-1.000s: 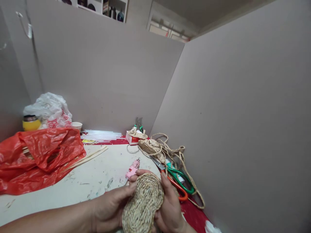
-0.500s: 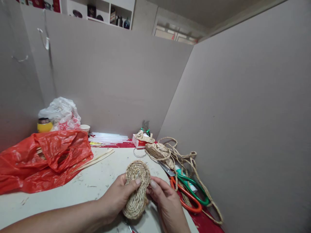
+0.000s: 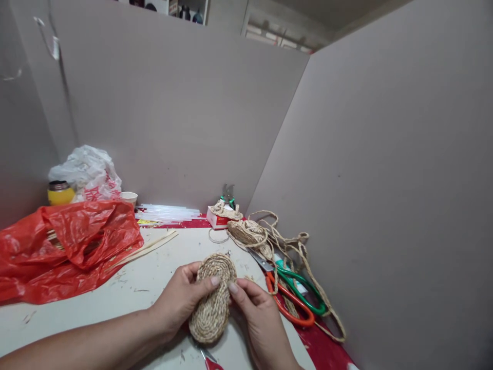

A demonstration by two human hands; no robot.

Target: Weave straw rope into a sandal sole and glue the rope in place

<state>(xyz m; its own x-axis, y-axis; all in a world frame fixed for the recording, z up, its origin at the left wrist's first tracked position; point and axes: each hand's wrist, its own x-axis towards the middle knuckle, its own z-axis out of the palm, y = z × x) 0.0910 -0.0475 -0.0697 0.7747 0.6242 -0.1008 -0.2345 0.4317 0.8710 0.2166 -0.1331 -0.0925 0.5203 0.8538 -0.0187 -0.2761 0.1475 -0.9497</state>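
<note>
A coiled sole-shaped piece of braided straw (image 3: pixel 210 316) is held upright, slightly tilted, above the pale table. My left hand (image 3: pixel 181 295) grips its left side, with the thumb across the front and the fingers behind. On the right edge, near the narrow middle, my right hand (image 3: pixel 252 303) pinches the piece between thumb and fingers. Its fingertips are partly hidden behind the straw. Below the piece lies a small pair of scissors with a red handle (image 3: pixel 211 364), partly covered by it.
Left, a red plastic bag (image 3: pixel 77 246) lies beside straw strips (image 3: pixel 148 246). Behind are a yellow jar (image 3: pixel 60 194), a white bag, a cup and clear sticks (image 3: pixel 167 213). Right, straw rope (image 3: pixel 304 257) tangles around orange and green scissors (image 3: pixel 304 308). Grey partitions (image 3: pixel 173 113) enclose the table.
The view has tilted down a little. My right thumb has moved onto the front edge of the straw piece, closer to my left thumb. More of the small red-handled scissors shows.
</note>
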